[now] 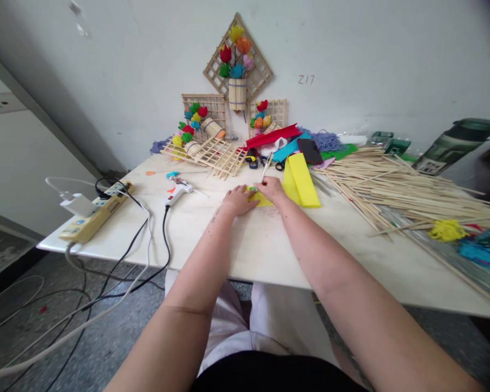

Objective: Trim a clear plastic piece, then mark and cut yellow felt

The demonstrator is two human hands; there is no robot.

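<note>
My left hand lies flat with its fingers stretched over a small yellow sheet, pressing it to the table. My right hand is closed around a slim white pen, its upper end pointing up and away; the tip is hidden by the fingers. Between the hands, a small green round piece rests on the yellow sheet, partly covered. Just right of my right hand lies a larger folded yellow sheet, perhaps felt or crepe paper.
Left are a glue gun and a power strip with trailing cables. Behind my hands sit scissors, a phone and coloured sheets. Wooden sticks spread right, near a bottle. Flower-decorated stick lattices stand along the wall.
</note>
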